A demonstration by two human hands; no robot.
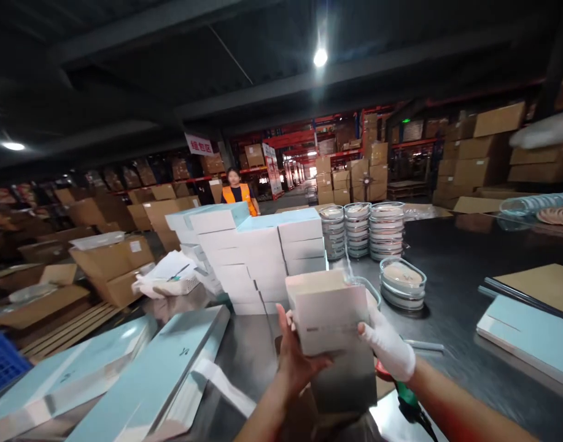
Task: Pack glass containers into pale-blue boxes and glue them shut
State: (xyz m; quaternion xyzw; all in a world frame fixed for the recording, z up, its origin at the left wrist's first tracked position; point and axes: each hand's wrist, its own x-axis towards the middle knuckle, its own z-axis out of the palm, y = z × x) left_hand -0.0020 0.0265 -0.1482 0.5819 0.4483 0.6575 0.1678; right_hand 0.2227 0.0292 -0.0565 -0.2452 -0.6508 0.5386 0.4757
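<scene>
The person held a small white box (pixel 327 313) up above the dark table (pixel 456 270), one hand on each side so it stayed level. The bare left hand (pixel 294 359) had its grip closed on the box's left edge. The gloved right hand (pixel 388 348) was pressed on the right side. A tall pile of white boxes (pixel 258 258) stood just behind, with round tins (pixel 386 230) nearby.

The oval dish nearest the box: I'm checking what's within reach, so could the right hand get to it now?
Probably not at once: the right hand is gripping the white box together with the left hand. The oval dish sits unobstructed just beyond it.
</scene>
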